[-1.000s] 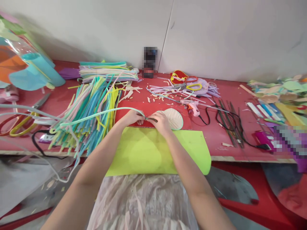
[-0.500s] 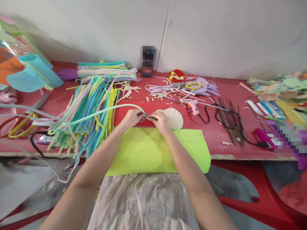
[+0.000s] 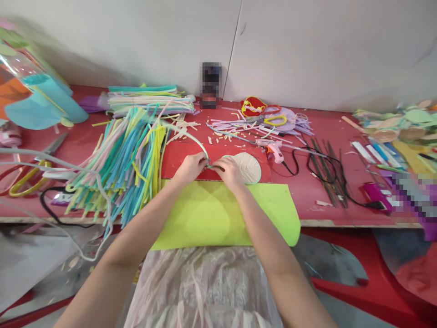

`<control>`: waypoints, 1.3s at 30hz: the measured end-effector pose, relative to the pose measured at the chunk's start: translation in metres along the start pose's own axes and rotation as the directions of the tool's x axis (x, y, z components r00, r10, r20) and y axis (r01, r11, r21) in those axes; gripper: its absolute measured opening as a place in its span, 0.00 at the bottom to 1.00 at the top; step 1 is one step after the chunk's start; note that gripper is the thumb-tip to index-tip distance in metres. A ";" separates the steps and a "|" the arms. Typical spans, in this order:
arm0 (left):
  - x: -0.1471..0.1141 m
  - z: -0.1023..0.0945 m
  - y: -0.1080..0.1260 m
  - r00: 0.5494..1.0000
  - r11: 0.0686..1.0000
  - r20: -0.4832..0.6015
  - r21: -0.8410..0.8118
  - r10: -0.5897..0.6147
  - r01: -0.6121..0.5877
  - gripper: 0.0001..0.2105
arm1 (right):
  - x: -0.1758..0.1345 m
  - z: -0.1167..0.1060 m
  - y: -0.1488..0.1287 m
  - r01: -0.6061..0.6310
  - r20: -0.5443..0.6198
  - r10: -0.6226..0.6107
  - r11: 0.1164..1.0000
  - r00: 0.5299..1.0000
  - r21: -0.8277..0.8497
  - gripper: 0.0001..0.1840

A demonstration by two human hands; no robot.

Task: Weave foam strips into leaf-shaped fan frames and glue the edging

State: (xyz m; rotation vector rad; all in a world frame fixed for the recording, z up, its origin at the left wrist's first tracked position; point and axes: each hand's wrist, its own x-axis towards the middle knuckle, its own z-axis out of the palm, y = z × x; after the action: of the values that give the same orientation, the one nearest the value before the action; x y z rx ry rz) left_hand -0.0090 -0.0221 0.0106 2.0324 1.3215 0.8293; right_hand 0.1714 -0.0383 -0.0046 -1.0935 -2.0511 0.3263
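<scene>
My left hand (image 3: 193,168) is closed, its fingertips pinching the end of a long pale green foam strip (image 3: 197,142). The strip arcs up and away to the left, its far part smeared by motion. Close beside it, my right hand (image 3: 229,172) is closed on a thin dark stem (image 3: 217,167). Strip and stem meet between the fingertips; how they join is too small to tell. Just right of my right hand lies a cream ribbed oval piece (image 3: 247,168) with a green edge. Both hands are over a red board (image 3: 170,159), with a yellow-green sheet (image 3: 262,214) in front.
At left lie bundled coloured foam strips (image 3: 126,159) and large scissors (image 3: 37,168). A pink glue gun (image 3: 275,151) with a black cord is to the right, near dark stems (image 3: 327,173). Yellow-handled scissors (image 3: 273,120) and lilac strips are behind. White wall (image 3: 290,50) at back.
The pale green strip has swung from stretching low to the left to arching up and back over the bundle. My hands stay together in nearly the same place.
</scene>
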 end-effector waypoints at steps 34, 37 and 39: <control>0.005 0.008 -0.002 0.995 0.987 -0.096 -0.158 -0.010 -0.005 0.03 | 0.002 -0.001 0.001 -0.006 -0.010 0.007 1.000 1.000 0.024 0.07; 0.005 0.008 -0.002 0.995 0.985 -0.101 -0.172 -0.019 0.002 0.03 | 0.002 0.000 0.001 -0.007 -0.012 0.007 1.000 1.000 0.019 0.08; 0.005 0.009 -0.003 0.994 0.984 -0.107 -0.177 -0.023 0.004 0.03 | 0.002 -0.001 0.000 -0.016 -0.012 0.016 1.000 1.000 0.013 0.07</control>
State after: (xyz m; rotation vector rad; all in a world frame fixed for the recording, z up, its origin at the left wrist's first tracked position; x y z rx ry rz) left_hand -0.0023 -0.0177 0.0039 1.8620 1.2698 1.0255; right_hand 0.1712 -0.0371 -0.0034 -1.1014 -2.0276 0.3399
